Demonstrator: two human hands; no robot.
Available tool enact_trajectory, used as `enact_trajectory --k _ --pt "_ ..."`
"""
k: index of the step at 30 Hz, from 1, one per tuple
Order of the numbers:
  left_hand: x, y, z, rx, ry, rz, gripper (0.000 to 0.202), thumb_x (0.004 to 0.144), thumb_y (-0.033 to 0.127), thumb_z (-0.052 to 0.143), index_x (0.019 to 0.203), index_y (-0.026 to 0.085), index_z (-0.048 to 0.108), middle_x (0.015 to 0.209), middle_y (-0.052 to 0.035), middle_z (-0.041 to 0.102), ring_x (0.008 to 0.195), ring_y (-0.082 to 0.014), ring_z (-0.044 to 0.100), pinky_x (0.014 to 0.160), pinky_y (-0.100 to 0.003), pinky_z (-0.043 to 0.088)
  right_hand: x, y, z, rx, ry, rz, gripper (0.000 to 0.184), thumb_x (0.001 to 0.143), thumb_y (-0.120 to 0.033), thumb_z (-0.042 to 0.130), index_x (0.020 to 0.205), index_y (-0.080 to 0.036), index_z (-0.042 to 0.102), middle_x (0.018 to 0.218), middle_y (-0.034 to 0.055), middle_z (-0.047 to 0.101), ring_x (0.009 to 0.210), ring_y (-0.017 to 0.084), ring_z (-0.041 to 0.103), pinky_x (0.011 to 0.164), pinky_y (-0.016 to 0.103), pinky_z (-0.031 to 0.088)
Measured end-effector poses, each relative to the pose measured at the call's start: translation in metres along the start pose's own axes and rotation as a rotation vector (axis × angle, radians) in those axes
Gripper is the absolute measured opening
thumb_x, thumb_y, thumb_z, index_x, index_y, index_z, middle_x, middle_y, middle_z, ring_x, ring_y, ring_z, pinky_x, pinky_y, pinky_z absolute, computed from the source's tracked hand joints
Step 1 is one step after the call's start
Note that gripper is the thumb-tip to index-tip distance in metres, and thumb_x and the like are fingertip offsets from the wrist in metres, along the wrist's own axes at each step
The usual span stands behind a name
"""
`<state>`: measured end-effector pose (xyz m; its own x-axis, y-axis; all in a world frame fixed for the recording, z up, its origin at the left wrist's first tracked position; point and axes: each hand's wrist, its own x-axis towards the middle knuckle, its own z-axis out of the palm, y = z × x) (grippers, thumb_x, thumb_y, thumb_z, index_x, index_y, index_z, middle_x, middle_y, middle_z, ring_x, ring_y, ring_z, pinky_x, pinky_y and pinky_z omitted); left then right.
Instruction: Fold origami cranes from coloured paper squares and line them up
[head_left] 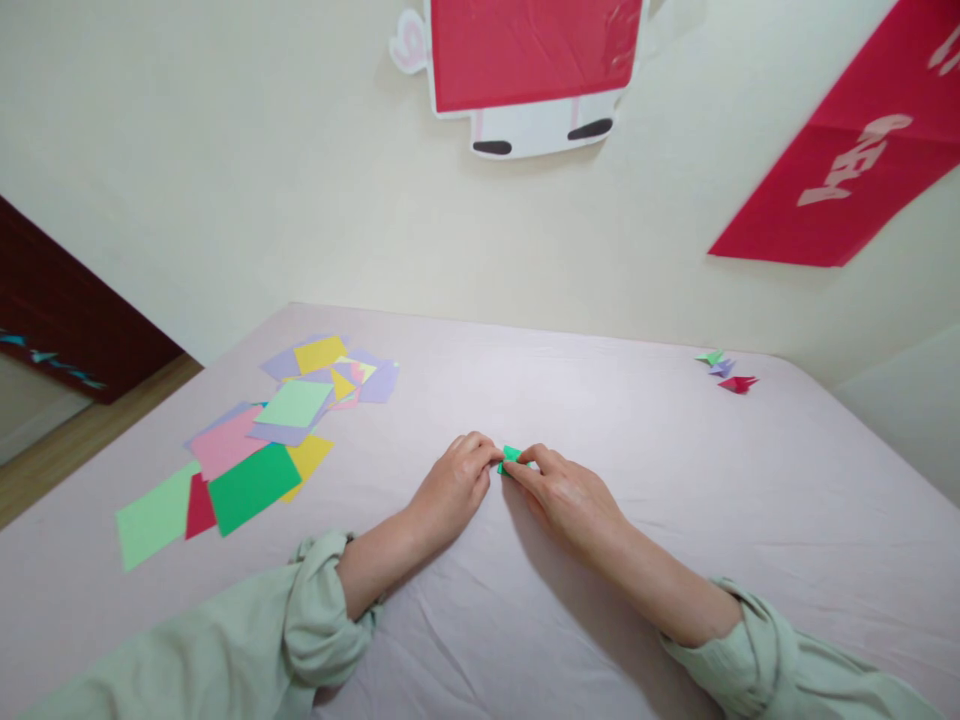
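Note:
A small folded piece of green paper [511,455] is between my two hands over the middle of the cloth-covered surface. My left hand [456,484] pinches its left edge with the fingertips. From the other side my right hand [564,492] has its thumb and fingers closed on the paper, covering much of it. The exact folds are too small to make out.
Loose coloured paper sheets [255,487] lie overlapping on the left of the pale cloth [450,640]. Folded paper figures in green [709,357], purple [722,369] and red [739,384] sit at the far right. A wall [360,220] with red decorations stands behind.

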<state>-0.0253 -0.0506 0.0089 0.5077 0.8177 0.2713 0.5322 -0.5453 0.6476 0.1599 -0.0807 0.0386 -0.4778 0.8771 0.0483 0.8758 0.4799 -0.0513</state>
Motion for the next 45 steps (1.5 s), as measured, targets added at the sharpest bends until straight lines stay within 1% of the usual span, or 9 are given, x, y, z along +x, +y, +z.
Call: enact_trajectory --k 4,9,13,16,21,31,36,39,45 --pt "0.001 -0.002 0.001 -0.023 0.002 -0.001 0.031 0.084 0.0 0.042 0.099 0.018 0.061 0.098 -0.0051 0.059 0.099 -0.0179 0.053 0.09 -0.034 0.047 0.001 -0.002 0.003 -0.044 -0.002 0.005 0.032 0.094 -0.015 0.048 0.123 -0.025 0.057 0.106 0.0076 0.063 0.075 0.017 0.063 0.062 0.027 0.048" --pt "0.0 -0.004 0.002 -0.034 0.009 -0.015 0.03 0.085 0.001 0.041 0.099 0.018 0.061 0.1 -0.0057 0.058 0.099 -0.0183 0.054 0.091 -0.035 0.046 -0.001 -0.006 0.005 -0.105 0.001 -0.02 0.032 0.095 -0.016 0.047 0.125 -0.021 0.055 0.104 0.0099 0.063 0.087 0.022 0.062 0.068 0.033 0.051" --pt "-0.001 -0.003 0.002 -0.025 0.007 0.004 0.032 0.083 0.0 0.041 0.101 0.019 0.06 0.1 -0.0047 0.058 0.1 -0.0178 0.053 0.092 -0.034 0.046 -0.006 -0.004 0.005 -0.082 0.0 -0.04 0.028 0.094 -0.016 0.048 0.12 -0.02 0.057 0.11 0.0105 0.063 0.093 0.023 0.061 0.073 0.035 0.052" --pt "-0.001 0.001 -0.001 0.009 -0.01 0.007 0.036 0.081 -0.002 0.041 0.103 0.02 0.06 0.1 -0.0045 0.058 0.101 -0.0182 0.052 0.091 -0.034 0.046 -0.009 -0.002 0.005 -0.042 0.0 -0.047 0.028 0.093 -0.014 0.05 0.119 -0.02 0.059 0.114 0.0098 0.063 0.095 0.024 0.061 0.075 0.037 0.052" --pt "-0.003 0.007 -0.005 0.09 -0.051 0.034 0.044 0.079 -0.003 0.042 0.11 0.023 0.06 0.104 -0.0046 0.057 0.101 -0.0192 0.051 0.091 -0.036 0.046 -0.011 0.001 0.002 0.026 0.017 -0.057 0.028 0.091 -0.01 0.05 0.115 -0.017 0.062 0.113 0.011 0.065 0.095 0.024 0.061 0.078 0.038 0.052" --pt "-0.005 0.006 -0.003 0.214 -0.101 0.08 0.04 0.083 0.002 0.046 0.114 0.022 0.06 0.112 -0.0051 0.06 0.105 -0.0204 0.052 0.095 -0.038 0.046 -0.012 0.008 0.0 0.128 0.038 -0.083 0.021 0.09 -0.009 0.047 0.103 -0.015 0.063 0.11 0.0115 0.067 0.091 0.023 0.061 0.08 0.039 0.053" --pt "-0.007 0.008 -0.004 0.233 -0.123 0.095 0.039 0.084 0.003 0.047 0.116 0.022 0.06 0.116 -0.0046 0.062 0.109 -0.0212 0.053 0.096 -0.04 0.045 -0.012 0.014 0.001 0.24 0.055 -0.09 0.022 0.088 -0.006 0.045 0.098 -0.016 0.062 0.108 0.0101 0.069 0.095 0.022 0.061 0.085 0.038 0.051" --pt "-0.006 0.008 -0.004 0.23 -0.118 0.103 0.037 0.085 0.005 0.049 0.115 0.023 0.061 0.116 -0.0046 0.063 0.109 -0.0207 0.053 0.096 -0.04 0.045 -0.011 0.02 0.001 0.352 0.055 -0.092 0.021 0.089 -0.008 0.044 0.093 -0.018 0.061 0.11 0.0101 0.068 0.097 0.02 0.061 0.086 0.037 0.05" --pt "-0.005 0.009 -0.004 0.233 -0.121 0.105 0.034 0.087 0.007 0.05 0.114 0.023 0.062 0.116 -0.0043 0.064 0.108 -0.0204 0.054 0.095 -0.039 0.046 -0.009 0.027 0.0 0.737 0.073 0.065 0.022 0.088 -0.009 0.04 0.091 -0.02 0.058 0.102 0.0047 0.07 0.09 0.016 0.064 0.082 0.031 0.049"
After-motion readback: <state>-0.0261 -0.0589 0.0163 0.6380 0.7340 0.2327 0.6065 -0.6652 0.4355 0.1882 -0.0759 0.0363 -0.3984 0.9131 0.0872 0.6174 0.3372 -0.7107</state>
